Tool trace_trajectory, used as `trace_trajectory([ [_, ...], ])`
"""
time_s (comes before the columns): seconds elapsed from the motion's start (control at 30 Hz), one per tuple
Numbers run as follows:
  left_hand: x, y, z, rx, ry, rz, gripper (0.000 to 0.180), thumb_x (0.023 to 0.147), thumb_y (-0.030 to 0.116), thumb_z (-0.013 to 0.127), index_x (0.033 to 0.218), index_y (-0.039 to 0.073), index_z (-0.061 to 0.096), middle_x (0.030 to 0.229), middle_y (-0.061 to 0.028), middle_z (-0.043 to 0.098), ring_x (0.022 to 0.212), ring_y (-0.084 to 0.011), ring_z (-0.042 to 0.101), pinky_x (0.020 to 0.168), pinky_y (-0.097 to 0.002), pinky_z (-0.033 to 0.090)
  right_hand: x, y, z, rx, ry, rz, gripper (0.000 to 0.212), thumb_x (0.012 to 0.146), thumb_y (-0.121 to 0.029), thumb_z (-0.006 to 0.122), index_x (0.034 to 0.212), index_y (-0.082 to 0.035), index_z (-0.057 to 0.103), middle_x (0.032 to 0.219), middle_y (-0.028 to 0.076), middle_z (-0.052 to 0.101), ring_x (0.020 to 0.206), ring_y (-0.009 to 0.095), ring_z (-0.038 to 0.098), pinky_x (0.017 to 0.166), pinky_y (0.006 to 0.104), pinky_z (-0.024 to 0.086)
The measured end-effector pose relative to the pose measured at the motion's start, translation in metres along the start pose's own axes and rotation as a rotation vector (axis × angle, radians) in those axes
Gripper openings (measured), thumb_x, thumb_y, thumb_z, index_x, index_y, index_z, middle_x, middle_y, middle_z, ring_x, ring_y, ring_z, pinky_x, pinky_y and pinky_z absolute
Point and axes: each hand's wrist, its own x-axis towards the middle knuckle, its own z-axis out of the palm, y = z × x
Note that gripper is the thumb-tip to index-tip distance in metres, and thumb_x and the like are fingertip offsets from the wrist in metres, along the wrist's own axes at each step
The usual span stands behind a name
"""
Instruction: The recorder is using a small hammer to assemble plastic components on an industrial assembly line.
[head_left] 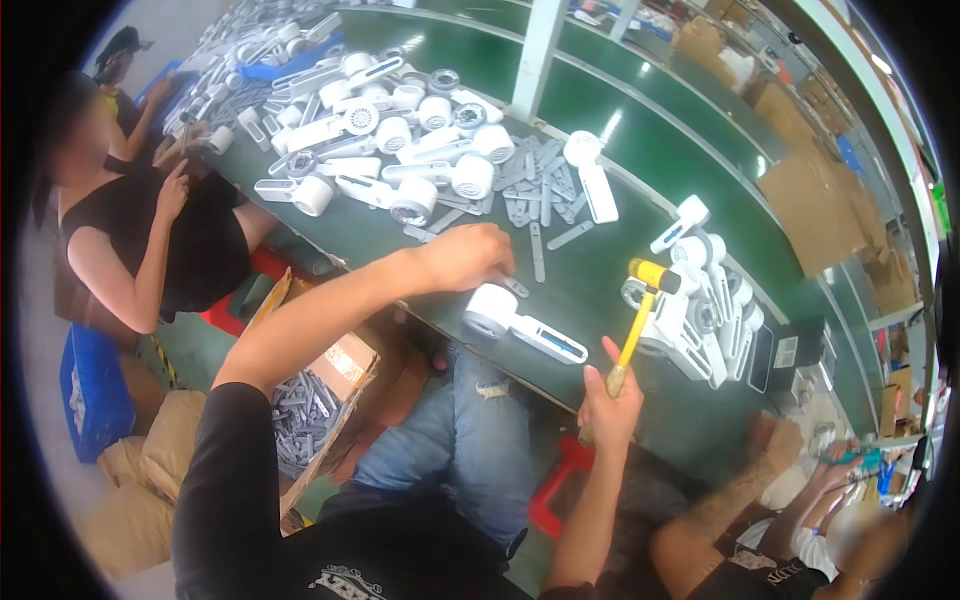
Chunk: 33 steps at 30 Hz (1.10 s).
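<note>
A: Where were the hands?

B: I logged the left hand point(465, 255) resting palm-down on the dark green workbench point(590, 290), fingers curled over a small grey plastic strip point(516, 287) near the bench's near edge; I couldn't tell whether it actually pinched the strip. The right hand point(610, 400) was closed around the wooden handle of a yellow-headed mallet point(640, 305), held off the near edge with the head raised over the bench.

A: And the piece between them?

B: A white plastic handheld fan body with a round head and blue-slotted handle point(520, 322) lay flat at the near edge, just beside the left hand, below the mallet head.

A: Surroundings?

B: I noted a heap of similar white fan bodies point(390, 130) toward the far left corner, loose grey strips point(540, 185) mid-bench, and a smaller stack of white fan bodies point(700, 315) to the right. A cardboard box of grey strips point(305, 410) sat on the floor left of my knees. A person in a black top point(170, 230) sat at the left.
</note>
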Motion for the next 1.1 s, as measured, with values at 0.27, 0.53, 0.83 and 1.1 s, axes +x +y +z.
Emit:
trace_trajectory([
  [0.27, -0.003, 0.075, -0.023, -0.771, 0.286, -0.366, 0.018, 0.100, 0.007, 0.070, 0.118, 0.005, 0.065, 0.102, -0.0070, 0.074, 0.094, -0.0175, 0.075, 0.079, -0.0330, 0.061, -0.027, -0.002, 0.008, 0.102, 0.149, -0.038, 0.038, 0.103, -0.010, 0.067, 0.139, 0.001, 0.061, 0.078, 0.002, 0.060, 0.044, 0.007, 0.048, 0.040, 0.0251, 0.038],
  [0.53, -0.033, 0.152, 0.030, -1.078, 0.238, -0.433, 0.021, 0.097, 0.011, 0.079, 0.115, 0.006, 0.069, 0.105, -0.0056, 0.076, 0.091, -0.0127, 0.074, 0.074, -0.0284, 0.057, -0.049, -0.022, 0.052, 0.167, 0.197, -0.120, 0.023, 0.102, -0.013, 0.072, 0.118, 0.003, 0.068, 0.079, 0.007, 0.069, 0.046, 0.006, 0.052, 0.041, 0.0227, 0.037],
  [0.83, -0.031, 0.093, 0.039, -0.111, 0.395, -0.099, 0.070, 0.079, 0.020, 0.089, 0.142, 0.012, 0.061, 0.120, -0.0088, 0.073, 0.117, -0.0354, 0.063, 0.100, -0.0470, 0.051, -0.001, -0.028, 0.022, -0.110, 0.103, -0.005, 0.022, 0.101, -0.017, 0.075, 0.109, 0.003, 0.074, 0.062, -0.001, 0.056, 0.044, 0.005, 0.045, 0.040, 0.0240, 0.034],
  [1.1, -0.029, 0.084, 0.048, -0.257, 0.469, -0.037, 0.061, 0.080, 0.017, 0.087, 0.135, 0.009, 0.062, 0.107, -0.0073, 0.075, 0.108, -0.0327, 0.067, 0.096, -0.0437, 0.052, 0.026, -0.020, 0.026, -0.459, -0.021, -0.087, 0.018, 0.099, -0.016, 0.078, 0.108, -0.001, 0.077, 0.066, -0.004, 0.059, 0.051, 0.003, 0.047, 0.046, 0.0228, 0.033],
])
